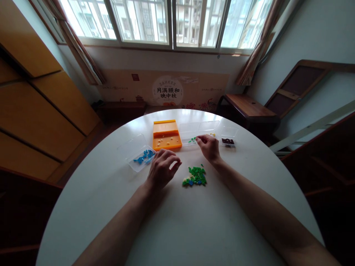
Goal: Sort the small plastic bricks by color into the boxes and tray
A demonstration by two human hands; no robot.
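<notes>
Fingers of the right hand (pixel 208 146) pinch together at the clear tray (pixel 198 132) with green bricks, left hand (pixel 162 169) loosely curled, empty, beside the green brick pile (pixel 195 176) on the tabletop (pixel 177 221).

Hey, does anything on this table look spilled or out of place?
Mostly tidy. One thing stands out: a loose pile of green pieces, with a few blue and yellow ones mixed in, lies bare on the white table between the hands, outside the clear boxes.
</notes>
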